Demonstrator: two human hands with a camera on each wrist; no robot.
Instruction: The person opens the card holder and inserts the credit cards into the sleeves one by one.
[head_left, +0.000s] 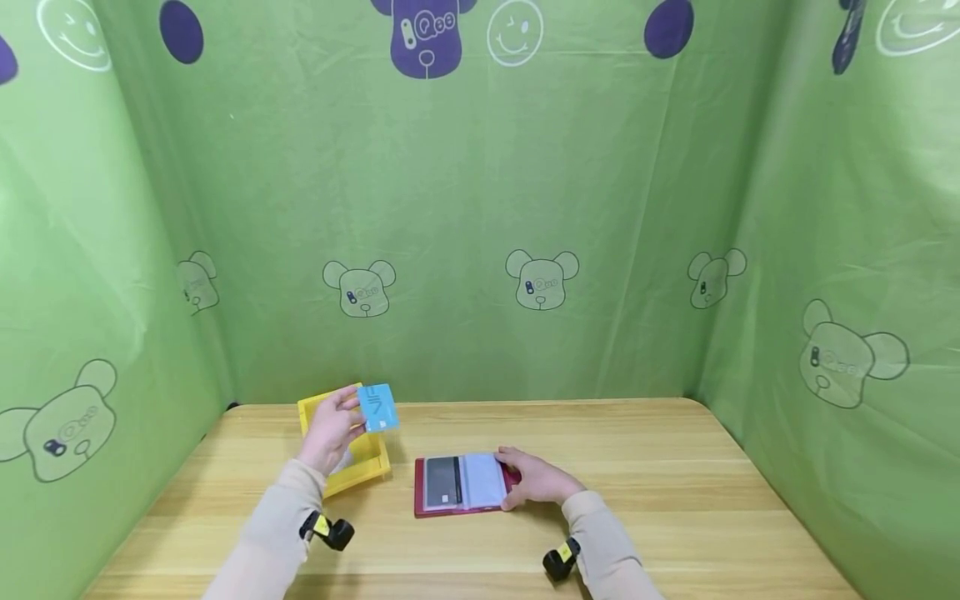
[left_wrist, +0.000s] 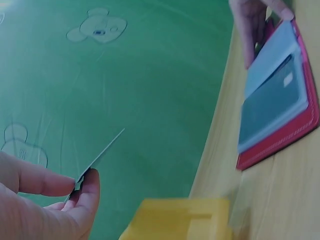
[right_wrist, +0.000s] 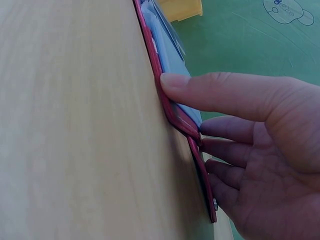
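Above a yellow tray [head_left: 367, 473], my left hand [head_left: 330, 431] pinches a blue card [head_left: 378, 407] marked with large letters. In the left wrist view the card [left_wrist: 102, 154] appears nearly edge-on between thumb and fingers. A red card holder [head_left: 420, 490] lies spread on the table, with clear plastic sleeves. One sleeve on its left side holds a dark grey card [head_left: 441, 482]; the right-hand sleeve [head_left: 483, 481] looks pale. My right hand [head_left: 543, 478] grips the holder's right edge, thumb at the near side and fingers at the far side.
The wooden table [head_left: 660, 483] is bounded by a green curtain [head_left: 480, 350] with bear prints at the back and both sides. Something whitish [head_left: 343, 461] lies in the yellow tray, partly hidden by my left hand.
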